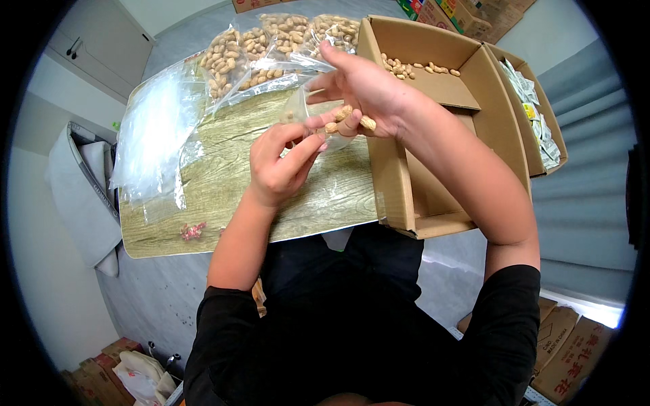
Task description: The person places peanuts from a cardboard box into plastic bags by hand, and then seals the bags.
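Observation:
My left hand (277, 162) pinches the edge of a clear plastic bag (294, 108) above the tabletop. Reaching across the cardboard box, my right hand (370, 94) is turned with its thumb up and holds unshelled peanuts (368, 123) at its lower fingers. Three of these nuts show; others may be hidden by the fingers. The fingertips of both hands nearly meet at the bag, whose mouth is partly covered by them. Behind them stand several clear bags filled with peanuts (221, 63).
A stack of flat clear bags (152, 134) covers the left of the wood-patterned table (325, 193). Red scraps (193, 231) lie at its front edge. The open cardboard box (393, 188) on the right holds loose peanuts (398, 68). Beyond it, another box (556, 129) contains small packets (543, 134).

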`<action>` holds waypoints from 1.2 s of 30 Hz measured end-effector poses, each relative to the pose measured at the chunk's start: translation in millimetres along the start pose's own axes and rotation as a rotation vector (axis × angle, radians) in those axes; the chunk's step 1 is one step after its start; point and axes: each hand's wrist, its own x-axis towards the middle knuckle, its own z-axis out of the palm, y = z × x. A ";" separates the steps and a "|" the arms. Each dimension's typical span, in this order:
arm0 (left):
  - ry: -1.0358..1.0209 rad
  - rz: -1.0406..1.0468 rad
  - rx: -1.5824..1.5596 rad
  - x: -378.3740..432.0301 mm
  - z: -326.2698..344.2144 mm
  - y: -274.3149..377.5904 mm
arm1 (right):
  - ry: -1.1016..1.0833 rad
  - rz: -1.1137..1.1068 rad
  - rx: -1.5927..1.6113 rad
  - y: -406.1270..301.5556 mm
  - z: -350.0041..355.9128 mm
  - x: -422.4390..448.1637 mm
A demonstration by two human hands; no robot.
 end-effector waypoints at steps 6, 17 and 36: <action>-0.026 -0.023 0.013 -1.1 -1.0 1.3 | 0.074 -0.162 0.195 5.3 10.6 -0.6; -0.083 -0.010 0.040 0.2 -1.7 0.5 | 0.093 -0.229 -0.143 -1.0 2.6 -0.1; 0.009 -0.097 0.043 3.7 -4.9 6.9 | 0.760 -1.003 -0.829 -33.0 -127.5 52.7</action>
